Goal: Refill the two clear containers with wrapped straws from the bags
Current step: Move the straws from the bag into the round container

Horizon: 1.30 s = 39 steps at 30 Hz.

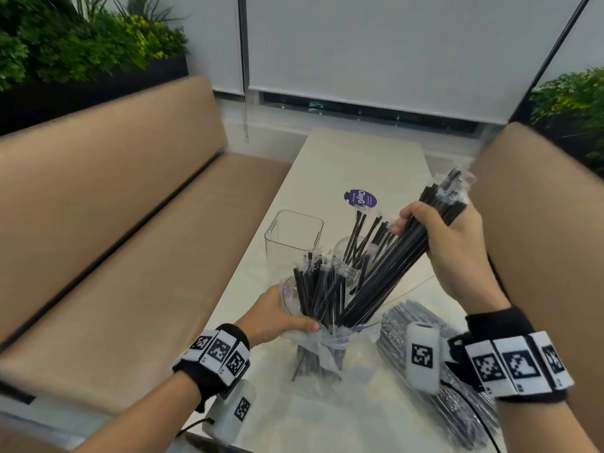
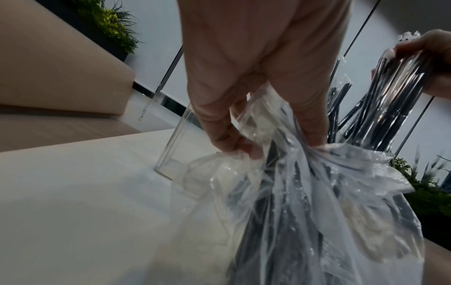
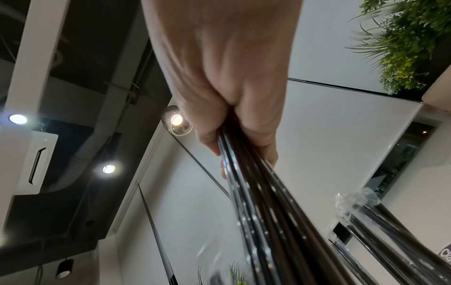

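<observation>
Right hand [image 1: 447, 243] wrapped round a bundle of straws [image 1: 392, 273], upper third, drawing it from the bag [image 1: 322, 341]. Left hand [image 1: 277, 317] pinches the bag's mouth. Square container [image 1: 292, 237] stands beyond the bag. Straws look light, springy, slick-wrapped; mid-bundle grip stops fanning.

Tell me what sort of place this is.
Probably a café or restaurant seating booth: tan benches on both sides of a narrow white table, planters behind, and wrapped straws being restocked.

black straws [image 1: 385, 276], clear bag [image 1: 327, 351], tan benches [image 1: 130, 223]
</observation>
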Motion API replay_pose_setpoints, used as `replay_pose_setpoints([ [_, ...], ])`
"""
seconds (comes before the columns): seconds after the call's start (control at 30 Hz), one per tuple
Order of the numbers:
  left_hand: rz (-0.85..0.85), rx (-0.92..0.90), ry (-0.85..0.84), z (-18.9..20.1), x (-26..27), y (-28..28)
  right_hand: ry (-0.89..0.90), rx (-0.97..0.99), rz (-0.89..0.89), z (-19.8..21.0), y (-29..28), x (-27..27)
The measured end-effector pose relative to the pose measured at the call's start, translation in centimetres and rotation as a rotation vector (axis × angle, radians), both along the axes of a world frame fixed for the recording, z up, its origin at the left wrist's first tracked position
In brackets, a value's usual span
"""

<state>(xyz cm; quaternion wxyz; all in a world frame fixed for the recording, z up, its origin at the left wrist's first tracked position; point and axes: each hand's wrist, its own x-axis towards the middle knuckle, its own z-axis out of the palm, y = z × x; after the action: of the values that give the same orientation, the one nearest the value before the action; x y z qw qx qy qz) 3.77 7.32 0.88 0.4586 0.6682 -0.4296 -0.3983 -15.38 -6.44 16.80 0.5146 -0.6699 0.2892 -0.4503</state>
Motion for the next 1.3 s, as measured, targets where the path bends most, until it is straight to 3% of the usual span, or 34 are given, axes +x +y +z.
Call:
replay_pose_setpoints([
  [0.23,0.022,-0.014,0.002,0.0,0.3,0.0,-0.04,0.03,-0.023,2.3,-0.5,-0.4],
  [0.37,0.032,-0.015,-0.022,0.4,0.4,0.2,-0.026,-0.082,-0.018,6.8,-1.8,-0.6],
  [0.53,0.047,-0.028,0.024,0.0,0.5,0.4,-0.181,-0.161,0.02,11.4,-5.9,0.8],
  [0.63,0.06,-0.024,0.015,0.0,0.3,0.6,-0.112,-0.321,-0.085,8.2,-5.2,4.3],
  [0.73,0.059,-0.031,0.009,-0.1,0.4,1.0,0.168,-0.344,-0.059,1.4,-3.8,7.1],
  [0.8,0.076,-0.035,0.025,-0.2,0.4,1.2,0.246,-0.269,-0.11,-3.0,-3.5,7.6],
  [0.87,0.083,-0.047,0.027,-0.4,0.5,1.2,0.18,-0.116,-0.198,-5.8,-3.5,7.5],
  [1.0,0.102,-0.049,0.035,-1.0,0.8,1.3,0.217,0.027,-0.29,-7.4,-4.3,6.4],
  [1.17,0.091,-0.02,0.019,-1.5,1.3,0.8,0.323,-0.293,-0.205,-3.4,-5.3,4.5],
  [1.3,0.1,-0.018,0.004,-1.4,1.7,0.4,0.331,-0.666,-0.377,1.2,-4.8,2.6],
])
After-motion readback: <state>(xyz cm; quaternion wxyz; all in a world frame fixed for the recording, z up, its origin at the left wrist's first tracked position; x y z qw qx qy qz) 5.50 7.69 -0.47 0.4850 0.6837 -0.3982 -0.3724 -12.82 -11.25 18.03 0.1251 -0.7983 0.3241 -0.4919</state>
